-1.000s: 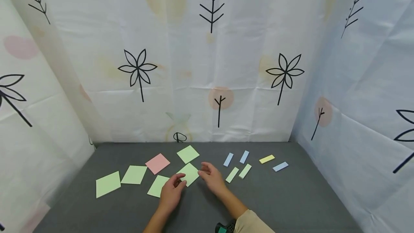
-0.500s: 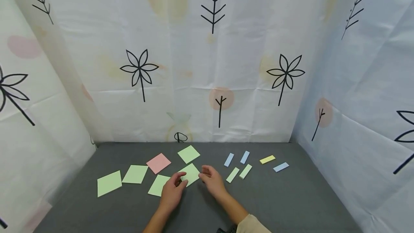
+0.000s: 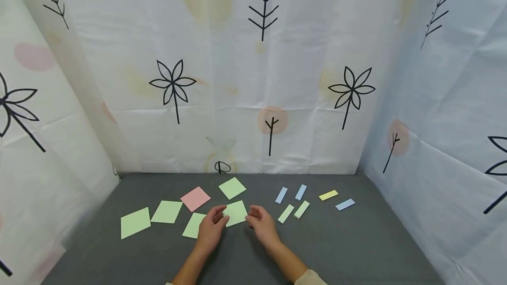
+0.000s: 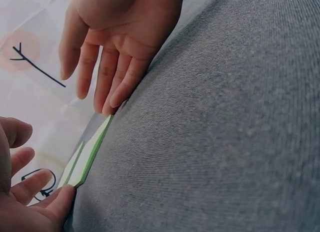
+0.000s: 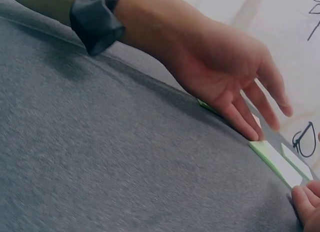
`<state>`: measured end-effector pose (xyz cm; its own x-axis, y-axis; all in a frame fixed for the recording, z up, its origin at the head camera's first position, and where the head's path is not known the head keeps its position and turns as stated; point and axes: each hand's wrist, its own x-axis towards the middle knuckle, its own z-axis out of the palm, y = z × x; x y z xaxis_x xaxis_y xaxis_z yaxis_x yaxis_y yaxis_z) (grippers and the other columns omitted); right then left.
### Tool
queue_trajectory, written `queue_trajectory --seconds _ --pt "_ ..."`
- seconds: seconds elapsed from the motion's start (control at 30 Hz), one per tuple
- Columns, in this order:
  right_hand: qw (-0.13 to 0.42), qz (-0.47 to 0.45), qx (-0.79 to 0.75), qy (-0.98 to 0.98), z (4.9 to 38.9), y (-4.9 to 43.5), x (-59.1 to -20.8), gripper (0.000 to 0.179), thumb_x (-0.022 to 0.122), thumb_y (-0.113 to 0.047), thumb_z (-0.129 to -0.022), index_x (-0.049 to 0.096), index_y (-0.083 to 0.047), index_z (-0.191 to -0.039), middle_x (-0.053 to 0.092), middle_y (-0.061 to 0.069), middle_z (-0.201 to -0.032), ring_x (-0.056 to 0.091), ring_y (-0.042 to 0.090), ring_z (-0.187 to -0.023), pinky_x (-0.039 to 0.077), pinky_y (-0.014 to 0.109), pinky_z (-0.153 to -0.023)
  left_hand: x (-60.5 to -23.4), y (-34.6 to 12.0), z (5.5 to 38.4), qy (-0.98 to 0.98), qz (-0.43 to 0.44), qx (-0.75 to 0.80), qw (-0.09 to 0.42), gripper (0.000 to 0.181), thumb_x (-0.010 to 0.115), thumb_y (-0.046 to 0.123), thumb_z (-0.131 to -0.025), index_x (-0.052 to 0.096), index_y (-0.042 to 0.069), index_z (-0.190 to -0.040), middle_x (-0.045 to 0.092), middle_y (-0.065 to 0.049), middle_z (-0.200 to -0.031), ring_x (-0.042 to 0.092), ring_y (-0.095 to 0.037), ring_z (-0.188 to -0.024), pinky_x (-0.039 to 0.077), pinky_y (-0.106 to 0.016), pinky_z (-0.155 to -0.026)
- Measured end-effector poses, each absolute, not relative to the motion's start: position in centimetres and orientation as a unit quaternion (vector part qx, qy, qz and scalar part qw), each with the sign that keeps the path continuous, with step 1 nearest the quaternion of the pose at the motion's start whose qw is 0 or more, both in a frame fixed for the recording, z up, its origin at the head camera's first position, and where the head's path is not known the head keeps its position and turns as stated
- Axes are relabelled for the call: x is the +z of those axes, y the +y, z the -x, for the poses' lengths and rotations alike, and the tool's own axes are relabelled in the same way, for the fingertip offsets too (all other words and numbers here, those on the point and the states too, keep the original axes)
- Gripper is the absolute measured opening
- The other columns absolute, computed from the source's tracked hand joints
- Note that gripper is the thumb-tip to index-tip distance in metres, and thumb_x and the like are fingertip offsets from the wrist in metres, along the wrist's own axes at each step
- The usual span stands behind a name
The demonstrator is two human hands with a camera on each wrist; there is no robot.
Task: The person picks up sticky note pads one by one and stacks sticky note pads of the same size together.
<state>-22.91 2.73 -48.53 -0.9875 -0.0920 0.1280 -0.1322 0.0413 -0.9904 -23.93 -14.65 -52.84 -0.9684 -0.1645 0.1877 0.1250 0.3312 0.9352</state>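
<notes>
A light green square sticky note pad (image 3: 235, 213) lies flat on the grey table between my two hands. My left hand (image 3: 211, 230) is at its left side, fingers bent loosely, the fingertips right at the pad's edge. From the other side, my right hand (image 3: 264, 228) has its fingertips at the right edge. In the left wrist view the right hand (image 4: 125, 41) reaches down with spread, relaxed fingers to one end of the pad (image 4: 92, 152). Another green pad (image 3: 193, 225) is partly hidden behind the left hand.
More green square pads (image 3: 136, 222) and a pink one (image 3: 195, 199) lie to the left, with another green pad (image 3: 232, 188) behind. Narrow blue, green and yellow strips (image 3: 328, 195) are scattered on the right. A patterned cloth (image 3: 237, 78) hangs around the table.
The green pad between the hands has turned clockwise, its edges now squarer to me. The right hand has shifted slightly nearer to me; the left has barely moved.
</notes>
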Motion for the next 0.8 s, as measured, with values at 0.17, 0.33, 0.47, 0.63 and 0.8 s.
queue_trajectory --seconds 0.17,0.33,0.47,0.63,0.8 --pt "0.010 -0.069 0.698 -0.713 21.9 2.5 -47.5 0.037 0.060 0.002 -0.090 0.050 0.019 -0.121 0.056 0.037 -0.115 0.062 0.036 -0.101 0.054 0.039 -0.080 -52.8 -14.5 24.1 -0.802 -0.005 -0.583 0.128 0.032 0.062 0.008 -0.094 0.060 0.003 -0.125 0.060 -0.019 -0.127 0.055 -0.039 -0.120 0.044 -0.052 -0.096" --pt "0.002 -0.060 0.708 -0.704 22.0 2.5 -48.0 0.040 0.060 0.002 -0.090 0.047 0.020 -0.123 0.055 0.037 -0.115 0.061 0.035 -0.100 0.053 0.042 -0.082 -52.8 -14.3 24.3 -0.795 -0.007 -0.593 0.124 0.033 0.064 0.008 -0.093 0.060 0.003 -0.126 0.060 -0.017 -0.128 0.055 -0.037 -0.121 0.043 -0.051 -0.098" --pt "-0.008 -0.044 0.711 -0.702 22.7 2.6 -49.5 0.041 0.060 0.001 -0.090 0.047 0.018 -0.125 0.055 0.035 -0.116 0.061 0.032 -0.100 0.053 0.043 -0.082 -52.8 -14.2 24.5 -0.794 -0.002 -0.596 0.117 0.034 0.064 0.008 -0.093 0.059 0.003 -0.126 0.059 -0.017 -0.129 0.055 -0.036 -0.122 0.043 -0.050 -0.098" --pt "-0.011 -0.036 0.713 -0.700 23.4 2.7 -51.1 0.042 0.060 -0.002 -0.091 0.047 0.016 -0.127 0.056 0.033 -0.117 0.061 0.029 -0.101 0.053 0.043 -0.083 -52.8 -14.1 24.7 -0.793 0.002 -0.599 0.113 0.034 0.064 0.008 -0.093 0.059 0.003 -0.127 0.059 -0.017 -0.130 0.055 -0.036 -0.122 0.044 -0.049 -0.098" --pt "-0.016 -0.034 0.716 -0.697 23.1 2.8 -51.2 0.044 0.060 -0.004 -0.092 0.046 0.015 -0.129 0.056 0.032 -0.118 0.061 0.030 -0.102 0.053 0.043 -0.084 -52.6 -14.0 24.6 -0.789 0.006 -0.604 0.114 0.035 0.064 0.007 -0.093 0.058 0.002 -0.127 0.059 -0.019 -0.129 0.055 -0.037 -0.121 0.044 -0.049 -0.098"
